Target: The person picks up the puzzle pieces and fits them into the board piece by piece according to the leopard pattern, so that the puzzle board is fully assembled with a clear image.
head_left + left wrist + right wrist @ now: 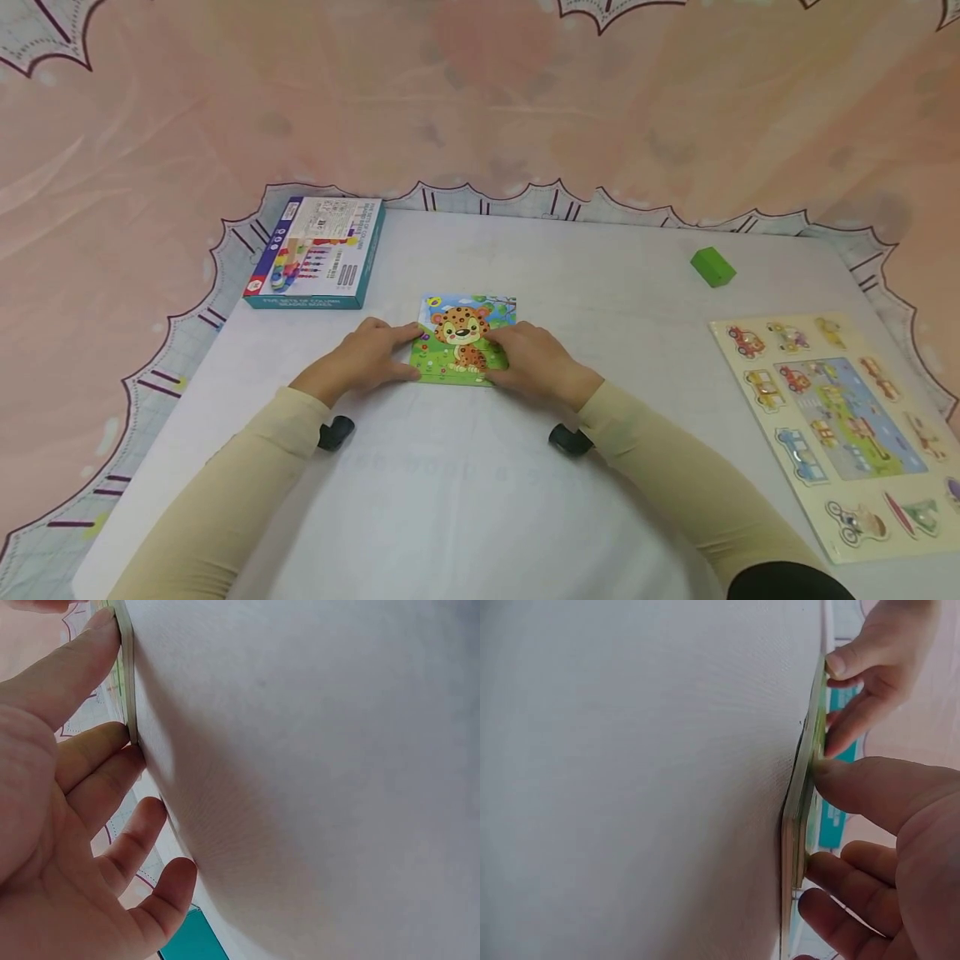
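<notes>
A small square picture board [459, 337] with a spotted leopard cub on green and blue lies flat near the middle of the table. My left hand [367, 354] holds its left side, thumb at the near corner and fingertips farther back along the edge. On the right side my right hand [536, 362] grips it, covering that part of the picture. In the right wrist view, the board's edge [799, 825] shows two stacked layers, the lower one reaching past the upper. The right thumb [840, 780] and fingertips touch the upper layer. The left wrist view shows the left thumb [82, 660] against the rim.
A teal-edged toy box [318, 250] lies at the back left. A green block [712, 267] sits at the back right. Along the right side is a cream peg puzzle board [813, 508] with vehicle pieces. White cloth [450, 500] covers the table.
</notes>
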`<state>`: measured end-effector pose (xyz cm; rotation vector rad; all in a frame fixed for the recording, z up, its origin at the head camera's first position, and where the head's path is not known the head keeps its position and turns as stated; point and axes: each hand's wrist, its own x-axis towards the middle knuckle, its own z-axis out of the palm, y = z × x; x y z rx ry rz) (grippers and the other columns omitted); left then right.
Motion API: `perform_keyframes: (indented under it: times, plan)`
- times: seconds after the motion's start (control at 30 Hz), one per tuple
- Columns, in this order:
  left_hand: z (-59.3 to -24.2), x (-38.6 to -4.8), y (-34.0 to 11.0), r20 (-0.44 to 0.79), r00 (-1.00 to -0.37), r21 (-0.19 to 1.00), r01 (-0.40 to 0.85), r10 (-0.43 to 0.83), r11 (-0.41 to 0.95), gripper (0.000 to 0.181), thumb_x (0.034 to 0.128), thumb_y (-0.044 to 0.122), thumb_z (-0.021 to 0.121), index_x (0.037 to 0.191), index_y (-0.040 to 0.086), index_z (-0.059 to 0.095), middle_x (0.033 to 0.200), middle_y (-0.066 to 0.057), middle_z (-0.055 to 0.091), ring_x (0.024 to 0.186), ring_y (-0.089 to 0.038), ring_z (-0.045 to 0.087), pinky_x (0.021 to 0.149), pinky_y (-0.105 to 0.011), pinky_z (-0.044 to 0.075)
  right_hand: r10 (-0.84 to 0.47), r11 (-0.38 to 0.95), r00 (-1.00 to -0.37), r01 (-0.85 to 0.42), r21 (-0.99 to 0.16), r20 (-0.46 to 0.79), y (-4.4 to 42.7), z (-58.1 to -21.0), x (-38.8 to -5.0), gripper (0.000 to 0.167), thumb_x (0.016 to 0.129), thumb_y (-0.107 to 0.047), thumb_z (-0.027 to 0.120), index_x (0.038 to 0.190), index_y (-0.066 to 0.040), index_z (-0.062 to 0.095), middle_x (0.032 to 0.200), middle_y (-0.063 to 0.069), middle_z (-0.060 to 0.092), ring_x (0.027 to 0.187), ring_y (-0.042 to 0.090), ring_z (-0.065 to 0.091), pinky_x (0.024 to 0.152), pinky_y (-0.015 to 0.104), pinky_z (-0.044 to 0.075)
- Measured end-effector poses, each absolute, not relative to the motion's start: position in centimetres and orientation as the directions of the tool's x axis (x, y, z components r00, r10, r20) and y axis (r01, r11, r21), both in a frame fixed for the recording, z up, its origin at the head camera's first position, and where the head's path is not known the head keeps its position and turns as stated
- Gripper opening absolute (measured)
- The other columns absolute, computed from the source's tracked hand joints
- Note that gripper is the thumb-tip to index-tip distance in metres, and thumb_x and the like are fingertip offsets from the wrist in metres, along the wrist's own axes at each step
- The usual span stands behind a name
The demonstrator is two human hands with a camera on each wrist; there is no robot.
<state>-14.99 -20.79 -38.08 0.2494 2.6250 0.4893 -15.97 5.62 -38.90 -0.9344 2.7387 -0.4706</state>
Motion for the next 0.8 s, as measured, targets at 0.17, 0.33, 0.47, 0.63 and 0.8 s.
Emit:
perform_keyframes:
  times: [0.17,0.33,0.47,0.63,0.8]
  plan:
    - [-38.15,-15.0,-20.81,-0.397,-0.88,0.377,0.101,0.26,0.921,0.078,0.088,0.036,0.078,0.154,0.017,0.042,0.139,-0.024,0.045,0.127,-0.039,0.037,0.1,-0.055,0.041,-0.618,0.754,-0.782,-0.56,-0.344,-0.081,5.53,-38.9,-15.91,0.055,0.092,-0.031,0.071,0.136,-0.001,0.059,0.126,0.011,0.065,0.111,0.03,0.058,0.095,0.044,0.046]
    - [-38.17,-14.95,-20.78,-0.395,-0.881,0.38,0.102,0.26,0.919,0.078,0.0881,0.036,0.078,0.154,0.017,0.042,0.14,-0.024,0.045,0.127,-0.039,0.037,0.1,-0.055,0.041,-0.606,0.768,-0.79,-0.55,-0.33,-0.094,5.45,-38.78,-15.87,0.055,0.091,-0.033,0.073,0.136,-0.003,0.06,0.122,0.009,0.067,0.107,0.029,0.059,0.091,0.043,0.047]
    - [-38.24,-14.97,-20.73,-0.397,-0.881,0.38,0.099,0.259,0.92,0.078,0.088,0.037,0.078,0.154,0.018,0.041,0.14,-0.024,0.044,0.128,-0.039,0.038,0.101,-0.056,0.041,-0.598,0.776,-0.795,-0.541,-0.322,-0.105,5.53,-38.71,-15.89,0.057,0.09,-0.036,0.074,0.136,-0.005,0.061,0.118,0.007,0.068,0.105,0.028,0.06,0.09,0.043,0.048]
    - [-38.28,-15.0,-20.77,-0.397,-0.882,0.376,0.098,0.256,0.921,0.078,0.0878,0.036,0.078,0.154,0.018,0.042,0.14,-0.024,0.044,0.127,-0.039,0.038,0.101,-0.056,0.041,-0.596,0.778,-0.796,-0.54,-0.32,-0.107,5.73,-38.7,-15.95,0.057,0.09,-0.037,0.075,0.136,-0.005,0.061,0.117,0.006,0.069,0.103,0.026,0.06,0.089,0.043,0.047]
    - [-38.18,-15.03,-20.85,-0.392,-0.883,0.371,0.105,0.258,0.923,0.078,0.0878,0.037,0.078,0.154,0.017,0.042,0.14,-0.025,0.045,0.128,-0.039,0.037,0.101,-0.056,0.04,-0.605,0.771,-0.789,-0.548,-0.323,-0.105,5.8,-38.73,-16.0,0.05,0.091,-0.033,0.074,0.132,-0.006,0.064,0.118,0.007,0.069,0.104,0.027,0.06,0.09,0.043,0.047]
